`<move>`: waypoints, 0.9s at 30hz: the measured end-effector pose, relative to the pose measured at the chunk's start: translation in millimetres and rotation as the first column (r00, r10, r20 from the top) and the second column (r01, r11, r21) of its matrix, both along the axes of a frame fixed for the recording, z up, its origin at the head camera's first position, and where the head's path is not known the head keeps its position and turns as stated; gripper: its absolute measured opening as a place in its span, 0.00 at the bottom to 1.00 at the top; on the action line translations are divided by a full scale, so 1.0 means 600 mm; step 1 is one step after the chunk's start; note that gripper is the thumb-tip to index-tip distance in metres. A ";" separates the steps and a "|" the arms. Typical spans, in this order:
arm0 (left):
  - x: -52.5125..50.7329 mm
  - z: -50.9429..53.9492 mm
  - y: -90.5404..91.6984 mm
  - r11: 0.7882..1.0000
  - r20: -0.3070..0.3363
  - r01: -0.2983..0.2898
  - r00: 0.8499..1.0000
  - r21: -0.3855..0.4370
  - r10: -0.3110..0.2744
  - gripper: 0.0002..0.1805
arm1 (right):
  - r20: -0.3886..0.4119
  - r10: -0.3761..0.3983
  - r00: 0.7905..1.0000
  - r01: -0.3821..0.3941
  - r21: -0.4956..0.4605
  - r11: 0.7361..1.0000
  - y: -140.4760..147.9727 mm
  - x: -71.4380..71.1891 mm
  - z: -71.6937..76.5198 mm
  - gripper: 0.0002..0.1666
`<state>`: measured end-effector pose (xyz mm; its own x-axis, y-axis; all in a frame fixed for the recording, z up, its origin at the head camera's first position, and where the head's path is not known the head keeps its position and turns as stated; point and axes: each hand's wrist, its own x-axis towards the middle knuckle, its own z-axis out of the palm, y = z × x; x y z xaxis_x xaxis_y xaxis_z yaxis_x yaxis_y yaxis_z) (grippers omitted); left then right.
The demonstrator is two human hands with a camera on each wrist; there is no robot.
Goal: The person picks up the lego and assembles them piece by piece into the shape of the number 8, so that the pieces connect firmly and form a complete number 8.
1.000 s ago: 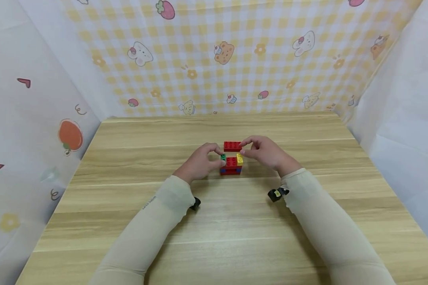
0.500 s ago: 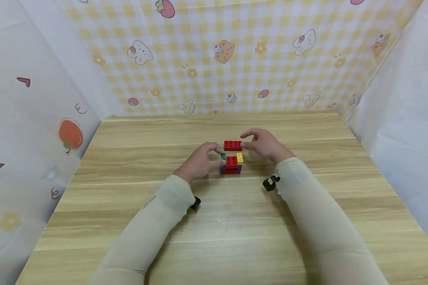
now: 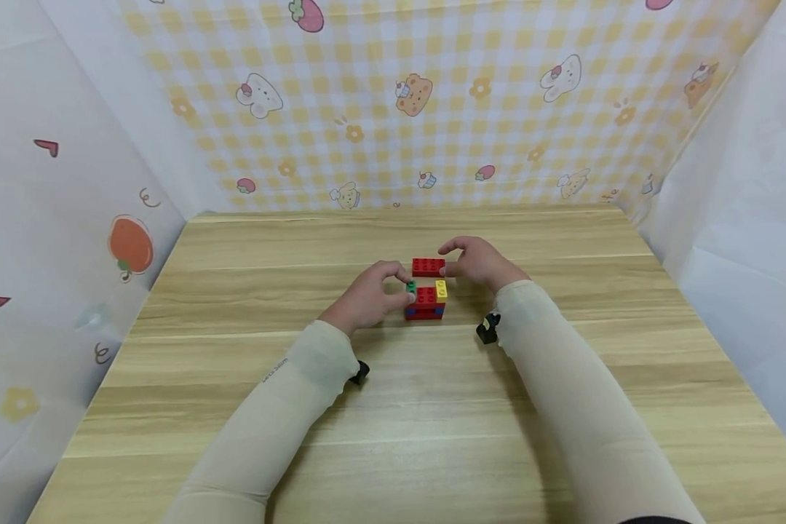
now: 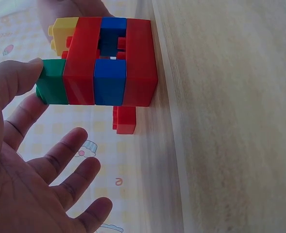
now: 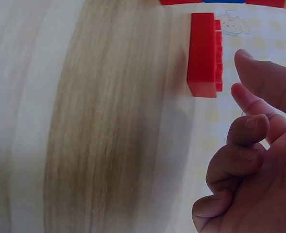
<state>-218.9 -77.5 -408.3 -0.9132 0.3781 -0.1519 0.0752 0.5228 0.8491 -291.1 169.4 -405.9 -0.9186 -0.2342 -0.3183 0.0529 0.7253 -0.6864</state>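
Observation:
A small stack of toy building bricks stands mid-table: a lower red brick [image 4: 142,63], two blue bricks [image 4: 109,82] apart on it, and an upper red brick [image 4: 80,87] across them. On top sit a green brick [image 4: 54,83] at the left end and a yellow brick [image 3: 441,291] at the right. My left hand [image 3: 365,297] pinches the green brick between thumb and index finger, its other fingers spread. Behind the stack a loose red brick [image 5: 202,54] lies studs up. My right hand [image 3: 485,263] is at its right end, thumb and index finger apart, holding nothing.
The wooden table [image 3: 393,422] has a patterned cloth [image 3: 380,145] hanging along its far edge. White cloths hang at the left [image 3: 72,255] and right [image 3: 727,233] sides. A black wrist strap [image 3: 487,329] shows at the right cuff.
My right hand has moved back from beside the yellow brick to the right end of the loose red brick. My left hand has kept its pinch on the green brick.

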 end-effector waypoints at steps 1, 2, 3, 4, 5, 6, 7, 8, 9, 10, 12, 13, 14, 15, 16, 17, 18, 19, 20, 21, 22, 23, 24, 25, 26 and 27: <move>0.000 0.000 0.000 1.000 -0.002 0.000 1.000 0.001 0.000 0.08 | 0.005 0.005 1.000 -0.005 0.011 1.000 -0.001 -0.002 -0.001 0.26; -0.001 0.000 0.000 1.000 -0.002 -0.001 1.000 0.003 0.001 0.08 | 0.008 0.012 1.000 -0.013 0.021 1.000 -0.001 -0.004 -0.001 0.26; -0.001 0.000 0.000 1.000 -0.002 0.000 1.000 0.005 0.000 0.08 | 0.010 0.020 1.000 -0.020 0.033 0.999 -0.002 -0.006 -0.002 0.26; -0.001 0.001 0.000 1.000 -0.001 0.000 1.000 0.004 0.000 0.08 | 0.011 0.027 1.000 -0.028 0.043 0.999 -0.002 -0.008 -0.003 0.27; 0.000 0.001 -0.001 1.000 0.002 -0.003 1.000 0.006 0.003 0.08 | 0.014 0.034 0.999 -0.035 0.050 0.998 -0.002 -0.010 -0.003 0.27; 0.000 0.001 -0.001 1.000 0.003 -0.003 1.000 0.007 0.003 0.08 | 0.018 0.037 0.999 -0.038 0.054 0.998 -0.003 -0.011 -0.003 0.27; 0.000 0.001 -0.001 1.000 0.003 -0.001 1.000 0.006 0.001 0.09 | 0.020 0.041 0.999 -0.042 0.059 0.997 -0.003 -0.013 -0.004 0.27; 0.000 0.002 -0.001 1.000 0.004 0.000 1.000 0.007 0.000 0.09 | 0.021 0.043 0.999 -0.045 0.064 0.997 -0.003 -0.013 -0.004 0.27; 0.000 0.002 -0.001 1.000 0.003 0.003 1.000 0.007 -0.003 0.09 | 0.022 0.044 0.999 -0.046 0.069 0.997 -0.003 -0.014 -0.003 0.27; 0.000 0.002 -0.001 1.000 0.003 0.003 1.000 0.007 -0.003 0.09 | 0.024 0.044 0.999 -0.046 0.071 0.996 -0.003 -0.014 -0.004 0.27; 0.000 0.001 -0.002 1.000 0.003 0.004 1.000 0.009 -0.004 0.09 | 0.023 0.047 0.999 -0.049 0.076 0.996 -0.003 -0.016 -0.004 0.27; 0.000 0.002 -0.002 1.000 0.005 0.004 1.000 0.009 -0.004 0.09 | 0.022 0.050 0.999 -0.052 0.076 0.996 -0.003 -0.017 -0.005 0.27; 0.000 0.002 -0.002 1.000 0.006 0.003 1.000 0.009 -0.003 0.09 | 0.021 0.051 0.998 -0.053 0.077 0.996 -0.003 -0.017 -0.006 0.27; 0.000 0.002 -0.002 1.000 0.006 0.001 1.000 0.010 -0.002 0.09 | 0.021 0.054 0.998 -0.055 0.079 0.995 -0.004 -0.017 -0.006 0.27; 0.000 0.001 -0.002 1.000 0.008 0.000 1.000 0.010 0.000 0.09 | 0.019 0.059 0.998 -0.061 0.081 0.995 -0.005 -0.018 -0.007 0.26; 0.000 0.001 -0.002 1.000 0.011 -0.003 1.000 0.011 0.002 0.09 | 0.016 0.064 0.998 -0.065 0.085 0.994 -0.006 -0.019 -0.008 0.26; 0.000 0.001 -0.001 1.000 0.013 -0.003 1.000 0.011 0.003 0.09 | 0.016 0.064 0.998 -0.065 0.088 0.994 -0.007 -0.019 -0.009 0.26; 0.000 0.001 -0.001 1.000 0.014 -0.004 1.000 0.011 0.004 0.09 | 0.016 0.063 0.998 -0.064 0.090 0.994 -0.007 -0.019 -0.010 0.26; 0.000 0.001 -0.001 1.000 0.014 -0.004 1.000 0.011 0.004 0.09 | 0.016 0.061 0.998 -0.063 0.093 0.994 -0.008 -0.019 -0.010 0.26; 0.000 0.000 -0.001 1.000 0.015 -0.005 1.000 0.012 0.005 0.09 | 0.018 0.060 0.998 -0.061 0.094 0.994 -0.008 -0.019 -0.011 0.26; 0.000 0.000 -0.001 1.000 0.015 -0.004 1.000 0.011 0.004 0.09 | 0.020 0.057 0.998 -0.059 0.095 0.994 -0.009 -0.020 -0.012 0.25; 0.000 -0.001 -0.001 1.000 0.014 -0.004 1.000 0.010 0.004 0.09 | 0.023 0.052 0.998 -0.054 0.093 0.994 -0.009 -0.020 -0.013 0.25; 0.000 -0.001 -0.001 1.000 0.012 -0.002 1.000 0.008 0.002 0.09 | 0.023 0.048 0.999 -0.050 0.094 0.994 -0.010 -0.020 -0.014 0.25; 0.000 -0.001 -0.001 1.000 0.009 -0.001 1.000 0.007 0.001 0.09 | 0.022 0.047 0.999 -0.049 0.094 0.994 -0.010 -0.021 -0.015 0.25; 0.000 -0.001 -0.001 1.000 0.006 0.000 1.000 0.006 0.000 0.09 | 0.020 0.046 0.999 -0.047 0.094 0.994 -0.011 -0.021 -0.015 0.25; 0.000 -0.001 0.000 1.000 0.004 0.001 1.000 0.006 -0.001 0.09 | 0.016 0.048 0.999 -0.050 0.096 0.994 -0.011 -0.021 -0.016 0.25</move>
